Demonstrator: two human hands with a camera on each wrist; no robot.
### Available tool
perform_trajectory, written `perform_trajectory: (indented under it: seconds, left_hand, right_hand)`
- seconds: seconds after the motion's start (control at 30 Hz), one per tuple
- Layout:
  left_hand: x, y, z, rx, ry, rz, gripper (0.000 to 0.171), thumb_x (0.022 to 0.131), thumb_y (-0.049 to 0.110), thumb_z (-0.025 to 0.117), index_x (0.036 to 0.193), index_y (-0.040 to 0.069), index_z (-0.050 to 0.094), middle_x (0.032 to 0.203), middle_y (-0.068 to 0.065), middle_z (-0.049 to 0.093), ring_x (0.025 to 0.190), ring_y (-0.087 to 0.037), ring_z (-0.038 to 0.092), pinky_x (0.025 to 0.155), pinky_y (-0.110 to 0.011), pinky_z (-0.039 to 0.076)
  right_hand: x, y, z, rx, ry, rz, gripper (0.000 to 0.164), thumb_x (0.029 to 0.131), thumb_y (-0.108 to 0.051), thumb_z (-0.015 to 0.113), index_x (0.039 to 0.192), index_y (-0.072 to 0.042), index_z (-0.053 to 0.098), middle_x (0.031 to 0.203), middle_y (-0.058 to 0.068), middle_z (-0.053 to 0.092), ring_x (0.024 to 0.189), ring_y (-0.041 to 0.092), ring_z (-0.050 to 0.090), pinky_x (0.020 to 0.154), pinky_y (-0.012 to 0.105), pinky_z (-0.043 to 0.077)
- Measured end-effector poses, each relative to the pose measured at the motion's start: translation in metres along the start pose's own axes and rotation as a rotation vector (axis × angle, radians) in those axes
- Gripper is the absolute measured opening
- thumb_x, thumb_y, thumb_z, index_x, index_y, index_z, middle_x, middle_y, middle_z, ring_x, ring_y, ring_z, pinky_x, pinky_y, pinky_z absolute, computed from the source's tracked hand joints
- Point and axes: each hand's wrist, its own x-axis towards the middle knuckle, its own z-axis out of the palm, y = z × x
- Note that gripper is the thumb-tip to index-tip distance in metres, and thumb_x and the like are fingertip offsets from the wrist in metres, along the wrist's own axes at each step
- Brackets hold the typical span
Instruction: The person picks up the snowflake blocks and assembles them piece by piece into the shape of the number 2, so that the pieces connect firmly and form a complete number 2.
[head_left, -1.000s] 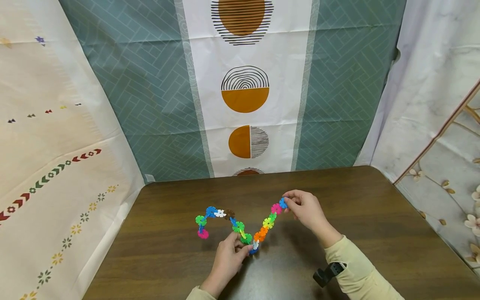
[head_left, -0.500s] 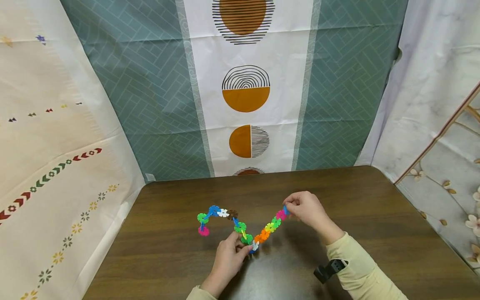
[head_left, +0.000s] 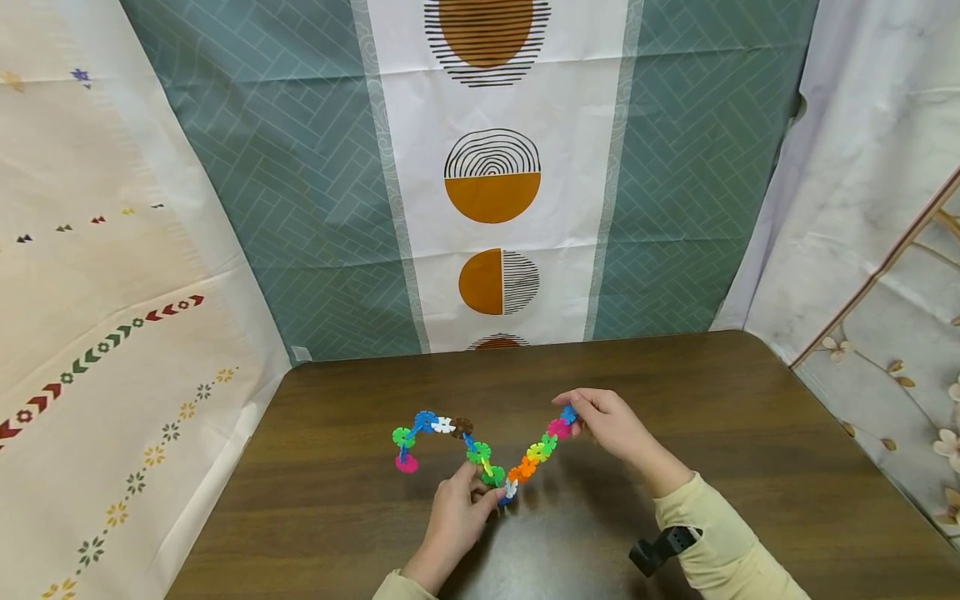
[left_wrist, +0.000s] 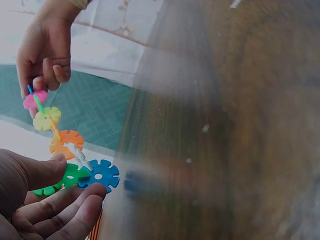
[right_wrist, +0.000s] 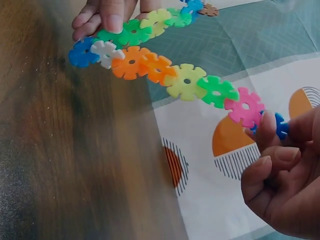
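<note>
A chain of flower-shaped interlocking plastic discs (head_left: pixel 537 452) in several colours stretches in a wavy V between my hands. My left hand (head_left: pixel 457 510) pinches it at the low bend, thumb over a green disc (left_wrist: pixel 71 176) beside a blue disc (left_wrist: pixel 100 176). At the chain's right end, my right hand (head_left: pixel 611 423) holds another blue disc (right_wrist: pixel 281 126) between thumb and finger, next to a pink disc (right_wrist: pixel 245 106). Beyond the left hand, the chain's free part arches over a brown disc (head_left: pixel 462 427) and curls down to a pink end disc (head_left: pixel 407 464).
A dark brown wooden table (head_left: pixel 337 517) spreads beneath both hands. Behind it hangs a patterned teal and white cloth (head_left: pixel 322 208), with light cloths at either side. A black strap device (head_left: pixel 660 550) sits on the right sleeve.
My right hand has shifted its fingers on the blue end disc, which tilted edge-on and turned back partly, and has sunk slightly. My left hand stays put, while the chain's free part sways a little.
</note>
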Motion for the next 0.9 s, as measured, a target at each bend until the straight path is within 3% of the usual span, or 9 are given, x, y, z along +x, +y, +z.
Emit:
perform_trajectory:
  seconds: [0.13,0.33,0.57,0.73,0.9]
  left_hand:
    - [0.0,0.0,0.0,0.0,0.006,0.009,0.02,0.086,0.017,0.076,0.088,0.009,0.058,0.065,0.007,0.066,0.056,0.0,0.052,0.051,-0.021,0.043]
    - [0.0,0.0,0.0,-0.005,0.005,0.016,0.021,0.085,0.016,0.076,0.089,0.007,0.058,0.066,0.006,0.067,0.056,0.0,0.053,0.05,-0.021,0.043]
    - [0.0,0.0,0.001,-0.004,0.006,0.017,0.021,0.085,0.016,0.077,0.089,0.008,0.058,0.066,0.006,0.067,0.056,0.0,0.053,0.051,-0.021,0.043]
    - [0.0,0.0,0.001,0.0,0.007,0.015,0.021,0.085,0.017,0.077,0.089,0.008,0.058,0.066,0.007,0.067,0.057,0.0,0.053,0.052,-0.021,0.043]
    - [0.0,-0.001,0.001,0.019,0.006,0.009,0.022,0.085,0.019,0.077,0.087,0.009,0.058,0.065,0.008,0.066,0.056,0.001,0.051,0.052,-0.021,0.042]
  right_hand:
    - [0.0,0.0,-0.003,0.041,-0.053,0.02,0.031,0.105,-0.02,0.046,0.119,0.002,0.062,0.069,0.008,0.055,0.054,0.011,0.039,0.049,0.02,0.036]
    - [0.0,0.004,-0.004,0.076,-0.061,0.083,0.034,0.103,-0.027,0.05,0.122,-0.001,0.061,0.07,0.008,0.053,0.054,0.013,0.039,0.051,0.024,0.039]
    - [-0.001,0.008,-0.007,0.182,-0.071,0.107,0.04,0.107,-0.029,0.039,0.121,0.003,0.06,0.07,0.005,0.054,0.054,0.013,0.037,0.053,0.023,0.04]
    - [0.0,0.01,-0.008,0.258,-0.09,0.123,0.035,0.106,-0.024,0.043,0.125,0.003,0.056,0.07,0.003,0.053,0.053,0.014,0.035,0.053,0.023,0.039]
    - [0.001,0.012,-0.009,0.283,-0.12,0.123,0.042,0.105,-0.029,0.046,0.125,0.008,0.055,0.068,0.002,0.055,0.05,0.015,0.03,0.05,0.022,0.038]
